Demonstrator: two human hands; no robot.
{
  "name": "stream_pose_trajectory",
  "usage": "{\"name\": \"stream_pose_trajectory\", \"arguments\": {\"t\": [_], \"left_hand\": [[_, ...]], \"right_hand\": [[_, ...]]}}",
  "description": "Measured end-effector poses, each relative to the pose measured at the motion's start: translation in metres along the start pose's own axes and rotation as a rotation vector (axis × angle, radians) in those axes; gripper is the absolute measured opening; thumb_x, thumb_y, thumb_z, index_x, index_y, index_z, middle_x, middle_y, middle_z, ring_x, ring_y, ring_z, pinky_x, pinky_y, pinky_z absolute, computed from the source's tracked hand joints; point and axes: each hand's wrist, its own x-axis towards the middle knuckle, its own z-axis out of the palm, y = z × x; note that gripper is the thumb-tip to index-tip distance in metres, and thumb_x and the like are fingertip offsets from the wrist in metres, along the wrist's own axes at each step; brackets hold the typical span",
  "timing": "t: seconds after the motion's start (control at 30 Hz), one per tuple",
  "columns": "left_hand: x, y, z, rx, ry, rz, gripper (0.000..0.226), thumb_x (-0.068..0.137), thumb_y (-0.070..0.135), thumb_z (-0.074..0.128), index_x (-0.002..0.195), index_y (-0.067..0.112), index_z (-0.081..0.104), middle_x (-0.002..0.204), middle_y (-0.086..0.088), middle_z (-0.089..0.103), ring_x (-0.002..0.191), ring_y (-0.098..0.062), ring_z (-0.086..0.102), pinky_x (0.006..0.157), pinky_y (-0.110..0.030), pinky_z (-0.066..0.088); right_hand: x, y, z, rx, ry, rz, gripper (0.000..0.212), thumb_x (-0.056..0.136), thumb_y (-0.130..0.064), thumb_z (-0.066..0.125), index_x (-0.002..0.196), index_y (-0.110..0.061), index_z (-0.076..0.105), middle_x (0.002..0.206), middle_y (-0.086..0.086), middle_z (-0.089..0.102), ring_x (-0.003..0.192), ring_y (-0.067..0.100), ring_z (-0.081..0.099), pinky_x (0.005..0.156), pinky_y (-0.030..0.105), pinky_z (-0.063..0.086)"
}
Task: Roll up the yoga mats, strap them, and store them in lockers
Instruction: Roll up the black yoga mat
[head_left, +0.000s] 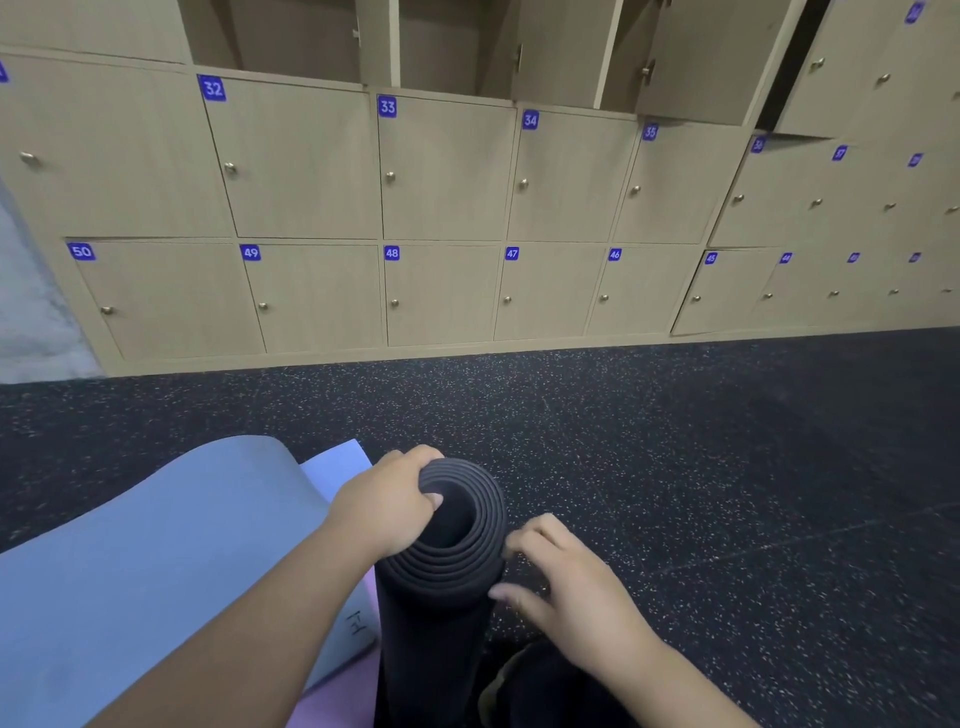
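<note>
Two flat mats lie at the left on the speckled floor (675, 441): a blue mat (156, 545) over a purple mat (337, 696). Beside them stands the rolled black mat (447, 587), upright. The left hand (387, 506) grips its top rim, thumb inside the coil. The right hand (563, 577) touches its side, fingers loosely spread. Lockers (441, 171) line the wall beyond, several upper doors ajar.

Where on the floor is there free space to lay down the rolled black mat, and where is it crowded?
Free: the speckled floor between the black mat and the locker wall, and to the right of the right hand. Crowded: left of the left hand, where the blue mat lies over a purple mat.
</note>
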Motion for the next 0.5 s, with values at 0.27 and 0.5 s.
{"name": "stream_pose_trajectory", "arguments": {"t": [0.27,0.5], "left_hand": [[-0.004,0.006,-0.001,-0.076,-0.010,-0.011,0.020,0.089,0.033,0.053,0.100,0.049,0.047,0.103,0.013,0.060,0.092,-0.011,0.059,0.079,-0.031,0.046],[-0.009,0.009,-0.001,-0.154,-0.007,-0.032,0.022,0.078,0.032,0.052,0.096,0.045,0.054,0.096,0.015,0.064,0.090,-0.008,0.061,0.084,-0.033,0.049]], "right_hand": [[-0.004,-0.008,-0.006,-0.089,0.204,-0.088,0.043,0.082,-0.068,0.049,0.103,-0.031,0.052,0.105,-0.018,0.046,0.095,0.002,0.048,0.081,0.014,0.041],[0.041,-0.045,-0.006,-0.129,0.075,-0.158,0.043,0.084,-0.063,0.039,0.089,-0.029,0.065,0.086,-0.014,0.062,0.094,0.011,0.051,0.084,0.031,0.038]]}}
